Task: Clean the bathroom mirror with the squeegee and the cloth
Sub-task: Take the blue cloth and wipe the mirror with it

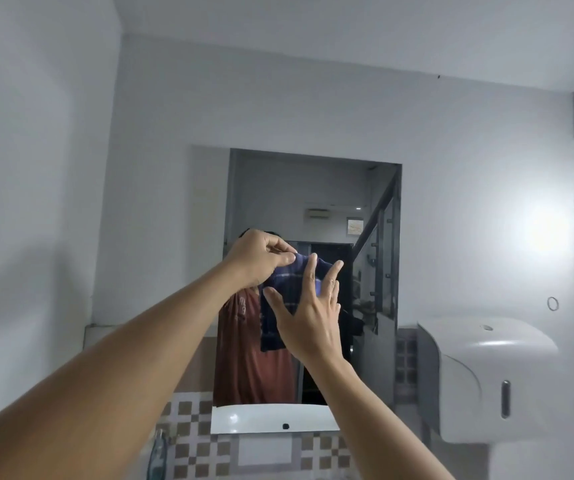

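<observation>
Cloth (290,277): dark blue, striped; hangs before the middle of the mirror (313,188).
Left hand (261,254): pinches the cloth's top edge.
Right hand (309,317): fingers spread straight, laid against the cloth.
Dispenser (486,375): white, wall-mounted, beside the mirror's right edge.

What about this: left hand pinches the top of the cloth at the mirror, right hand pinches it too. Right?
No. Head view: left hand pinches the top of the cloth at the mirror, but the right hand is open, fingers spread over it.
</observation>
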`<state>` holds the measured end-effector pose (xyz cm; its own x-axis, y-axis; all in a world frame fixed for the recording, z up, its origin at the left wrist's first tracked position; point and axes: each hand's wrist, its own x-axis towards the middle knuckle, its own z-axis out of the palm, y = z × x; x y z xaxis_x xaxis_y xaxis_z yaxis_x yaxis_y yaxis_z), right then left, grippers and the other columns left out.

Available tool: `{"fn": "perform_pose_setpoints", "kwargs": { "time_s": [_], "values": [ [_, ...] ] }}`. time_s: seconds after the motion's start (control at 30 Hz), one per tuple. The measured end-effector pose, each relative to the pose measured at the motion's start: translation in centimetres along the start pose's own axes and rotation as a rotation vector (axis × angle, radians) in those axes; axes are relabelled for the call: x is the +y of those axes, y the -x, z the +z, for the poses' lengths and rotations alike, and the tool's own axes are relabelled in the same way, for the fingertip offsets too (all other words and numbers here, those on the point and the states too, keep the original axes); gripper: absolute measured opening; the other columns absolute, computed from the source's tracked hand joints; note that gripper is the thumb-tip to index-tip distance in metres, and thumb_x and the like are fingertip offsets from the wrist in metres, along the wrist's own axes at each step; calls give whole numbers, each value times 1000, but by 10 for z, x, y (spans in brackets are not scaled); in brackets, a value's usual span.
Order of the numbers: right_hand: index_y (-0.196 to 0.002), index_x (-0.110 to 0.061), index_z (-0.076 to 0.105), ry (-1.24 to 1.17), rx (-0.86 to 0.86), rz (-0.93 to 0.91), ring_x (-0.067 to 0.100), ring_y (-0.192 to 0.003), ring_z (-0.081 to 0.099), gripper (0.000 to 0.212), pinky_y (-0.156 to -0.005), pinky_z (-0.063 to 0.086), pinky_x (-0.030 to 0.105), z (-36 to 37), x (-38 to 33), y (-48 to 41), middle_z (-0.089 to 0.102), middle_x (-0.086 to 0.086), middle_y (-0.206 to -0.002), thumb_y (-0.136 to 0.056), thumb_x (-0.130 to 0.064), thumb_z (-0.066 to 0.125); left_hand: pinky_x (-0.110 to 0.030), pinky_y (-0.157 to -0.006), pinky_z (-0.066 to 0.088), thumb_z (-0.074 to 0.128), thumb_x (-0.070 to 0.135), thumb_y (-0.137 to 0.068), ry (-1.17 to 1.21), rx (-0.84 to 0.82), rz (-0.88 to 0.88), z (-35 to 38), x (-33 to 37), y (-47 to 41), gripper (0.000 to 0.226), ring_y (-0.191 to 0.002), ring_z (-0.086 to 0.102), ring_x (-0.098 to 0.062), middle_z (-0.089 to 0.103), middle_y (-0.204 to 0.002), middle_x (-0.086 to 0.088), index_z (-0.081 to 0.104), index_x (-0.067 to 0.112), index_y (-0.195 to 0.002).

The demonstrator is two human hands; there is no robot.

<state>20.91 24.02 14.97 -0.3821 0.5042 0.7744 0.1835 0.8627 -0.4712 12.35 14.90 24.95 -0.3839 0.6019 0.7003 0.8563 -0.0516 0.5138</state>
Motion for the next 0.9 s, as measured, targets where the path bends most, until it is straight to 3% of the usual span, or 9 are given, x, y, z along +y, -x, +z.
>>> {"fn": "perform_pose_setpoints", "kwargs": {
  "time_s": [0.1, 0.2, 0.33, 0.4, 0.47, 0.57, 0.73, 0.9],
  "values": [
    [-160, -29, -5, -7, 97, -80, 35, -154, 6, 86, -117, 33, 53, 3, 10, -9, -26, 6, -164, -97, -60, 44, -42, -96, 57, 77, 21, -88, 51, -21, 1, 1, 3, -9, 4, -92, 74, -16, 78, -91, 0, 80, 22, -90],
    [-160, -24, 2, -23, 197, -142, 32, -153, 13, 73, -115, 35, 41, 8, 14, -19, -12, 8, -168, -104, -44, 43, -42, -95, 58, 77, 21, -88, 79, -43, 17, 0, 3, -18, 6, -91, 74, -15, 78, -89, 1, 79, 21, -94],
    [-160, -14, 13, -23, 287, -185, 28, -151, 22, 63, -113, 41, 47, 15, 17, -46, 8, 14, -167, -104, -37, 30, -26, -85, 57, 69, 29, -94, 104, 65, 45, -8, -9, -30, 13, -93, 73, -15, 76, -88, 8, 78, 22, -99],
    [-160, -12, 16, -15, 315, -189, 30, -151, 24, 60, -113, 40, 50, 18, 19, -65, 13, 15, -166, -105, -33, 32, -20, -83, 53, 63, 32, -98, -70, 170, 89, -12, -24, -38, 19, -99, 69, -12, 75, -102, 7, 75, 23, -108],
    [-160, -13, 15, -5, 339, -188, 31, -151, 23, 58, -115, 37, 51, 18, 17, -86, 14, 15, -166, -107, -31, 33, -30, -97, 52, 59, 30, -98, -271, 235, 167, -17, -46, -48, 26, -114, 64, -16, 72, -121, 4, 70, 26, -121],
    [-160, -11, 15, 15, 418, -203, 32, -151, 22, 57, -119, 30, 51, 11, 7, -121, 17, 16, -166, -108, -28, 34, -41, -115, 38, 59, 33, -97, -583, 225, 228, -23, -74, -65, 51, -141, 42, -25, 52, -150, -5, 50, 21, -146],
    [-160, -9, 13, 145, 506, -274, 29, -154, 12, 58, -125, 13, 50, 5, -20, -182, 16, 16, -166, -109, -21, 38, -49, -123, 28, 48, 50, -98, -896, 256, 315, -36, -99, -91, 67, -153, 23, -35, 28, -162, -17, 30, 15, -153],
    [-160, -13, 2, 304, 399, -356, 30, -155, 2, 62, -123, 8, 58, 20, -35, -225, 7, 16, -167, -109, -26, 34, -53, -126, 19, 46, 52, -99, -1013, 263, 365, -38, -113, -93, 77, -156, 15, -35, 16, -167, -19, 19, 13, -160]
  ]
}}
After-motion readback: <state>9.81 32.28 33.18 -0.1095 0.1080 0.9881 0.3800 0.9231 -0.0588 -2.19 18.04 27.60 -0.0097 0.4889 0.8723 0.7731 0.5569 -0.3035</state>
